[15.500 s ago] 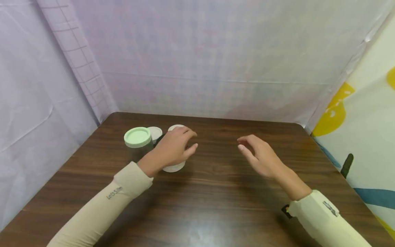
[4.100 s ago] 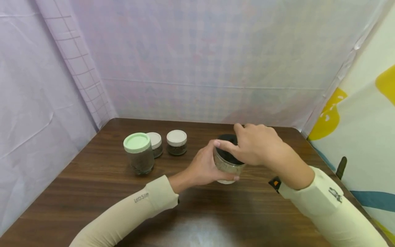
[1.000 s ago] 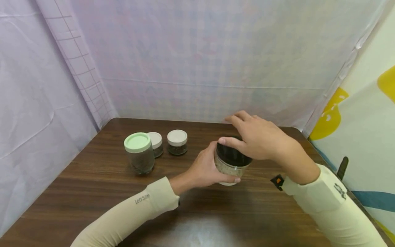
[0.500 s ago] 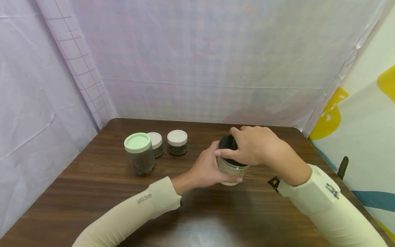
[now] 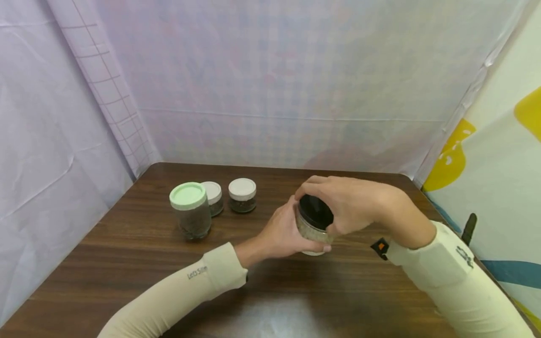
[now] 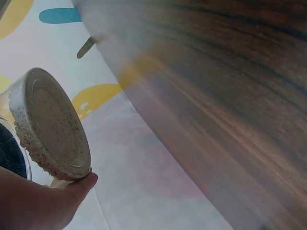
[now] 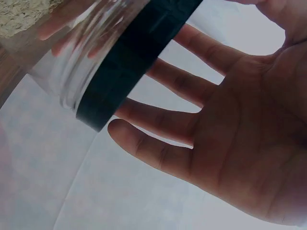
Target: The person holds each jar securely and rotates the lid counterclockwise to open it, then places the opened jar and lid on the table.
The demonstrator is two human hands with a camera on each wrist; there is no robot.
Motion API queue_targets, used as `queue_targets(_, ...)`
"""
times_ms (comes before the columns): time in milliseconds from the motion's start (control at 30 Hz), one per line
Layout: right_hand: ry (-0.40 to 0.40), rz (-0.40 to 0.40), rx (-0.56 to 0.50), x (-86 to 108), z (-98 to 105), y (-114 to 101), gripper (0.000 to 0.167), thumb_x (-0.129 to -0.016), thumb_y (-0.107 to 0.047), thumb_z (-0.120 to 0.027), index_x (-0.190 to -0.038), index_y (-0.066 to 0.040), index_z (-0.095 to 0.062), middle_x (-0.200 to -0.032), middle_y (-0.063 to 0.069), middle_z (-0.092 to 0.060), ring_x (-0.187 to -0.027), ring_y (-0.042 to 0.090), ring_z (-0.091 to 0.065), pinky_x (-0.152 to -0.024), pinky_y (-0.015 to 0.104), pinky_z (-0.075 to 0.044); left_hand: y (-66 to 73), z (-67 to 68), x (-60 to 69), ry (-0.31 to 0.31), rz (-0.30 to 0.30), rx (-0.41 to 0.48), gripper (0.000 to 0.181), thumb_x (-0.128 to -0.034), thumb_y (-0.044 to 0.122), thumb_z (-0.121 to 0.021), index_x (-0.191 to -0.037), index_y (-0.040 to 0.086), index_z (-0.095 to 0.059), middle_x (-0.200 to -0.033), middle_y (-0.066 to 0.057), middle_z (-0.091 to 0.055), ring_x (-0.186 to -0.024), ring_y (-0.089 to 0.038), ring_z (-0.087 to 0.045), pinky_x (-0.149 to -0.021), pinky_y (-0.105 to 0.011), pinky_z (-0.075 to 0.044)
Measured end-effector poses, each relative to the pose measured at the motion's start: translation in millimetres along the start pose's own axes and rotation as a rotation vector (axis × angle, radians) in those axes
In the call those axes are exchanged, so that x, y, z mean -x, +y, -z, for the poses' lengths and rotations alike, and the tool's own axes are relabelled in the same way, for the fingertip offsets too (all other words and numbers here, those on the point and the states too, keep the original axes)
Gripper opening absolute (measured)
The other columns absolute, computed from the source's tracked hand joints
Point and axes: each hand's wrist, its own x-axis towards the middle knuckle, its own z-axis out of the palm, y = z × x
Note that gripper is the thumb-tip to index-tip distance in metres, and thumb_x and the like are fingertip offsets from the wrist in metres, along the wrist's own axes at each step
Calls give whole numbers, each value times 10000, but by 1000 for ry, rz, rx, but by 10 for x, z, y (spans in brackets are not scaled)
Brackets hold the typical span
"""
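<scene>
Left hand gripping jar, right hand curled over lid

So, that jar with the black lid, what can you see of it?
The jar is round and clear, glass or plastic (can't tell which), with its black lid on. Pale, crumbly stuff lies inside. Tilted, it is held above the table, its base showing in the left wrist view. The left hand grips the jar; the right hand grips the lid.

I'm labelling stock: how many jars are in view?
4: a black-lidded jar held by the left hand and right hand; a green-lidded jar, leftmost on the table; a white-lidded jar partly behind it; another white-lidded jar right of that.
</scene>
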Motion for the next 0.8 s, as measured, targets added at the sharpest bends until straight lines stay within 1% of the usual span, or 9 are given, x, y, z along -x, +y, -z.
queue_targets(133,12,48,-21,11,12,10,758,-681,-85,-853,-1369,-176,-550,-1334,-35,-561,-1155,188,-587,-972,401,-509,0,1,-6,1,-13,9,1032,-667,539,-907,-1497,354,-322,-1370,84,-498,-1167,-71,-572,-967,-327,-514)
queue_targets(267,27,51,-41,27,37,13,756,-664,-74,-854,-1353,-176,-558,-1317,-44,-566,-1122,163,-590,-951,365,-512,3,-1,1,-4,4,19,1044,-671,518,-913,-1501,306,-317,-1336,71,-520,-1145,-78,-582,-953,-313,-515)
queue_targets(333,30,34,-47,39,61,14,757,-673,-73,-853,-1359,-188,-554,-1321,-59,-554,-1117,158,-591,-943,358,-513,-2,-8,8,-7,19,26,1035,-674,511,-913,-1494,275,-327,-1314,64,-532,-1128,-86,-587,-939,-309,-520)
queue_targets(433,38,-5,-49,63,111,18,746,-708,-97,-841,-1378,-208,-533,-1343,-63,-529,-1126,168,-594,-946,369,-511,-7,-16,22,-10,45,26,1042,-673,515,-913,-1495,245,-333,-1324,51,-532,-1134,-102,-586,-936,-320,-523)
queue_targets(533,73,-54,-35,96,176,40,723,-757,-140,-817,-1404,-218,-504,-1387,-37,-506,-1139,195,-592,-948,395,-513,-6,-23,34,-7,57,27,1075,-671,520,-913,-1515,228,-316,-1381,18,-534,-1179,-136,-582,-948,-335,-522)
queue_targets(600,118,-100,-12,121,217,75,705,-789,-189,-808,-1417,-225,-490,-1408,-18,-498,-1137,209,-590,-940,410,-519,-4,-24,40,-1,62,31,1093,-663,514,-921,-1519,207,-315,-1400,-10,-541,-1205,-174,-587,-954,-342,-522)
queue_targets(667,184,-140,20,138,250,136,710,-801,-226,-809,-1431,-208,-482,-1424,15,-492,-1154,239,-588,-951,440,-519,-2,-25,45,4,66,35,1102,-655,504,-931,-1517,194,-319,-1404,-34,-555,-1228,-213,-590,-967,-353,-518)
queue_targets(733,246,-186,52,146,275,221,732,-811,-261,-816,-1450,-187,-468,-1438,59,-483,-1180,286,-583,-964,489,-513,-2,-24,47,8,73,37,1108,-645,498,-939,-1512,183,-325,-1405,-43,-561,-1249,-235,-587,-986,-368,-513)
queue_targets(800,288,-249,82,143,286,321,767,-819,-302,-814,-1478,-174,-443,-1467,99,-459,-1219,347,-564,-977,546,-498,0,-22,47,8,82,39,1110,-645,492,-941,-1514,187,-323,-1415,-37,-558,-1269,-235,-577,-1008,-385,-502)
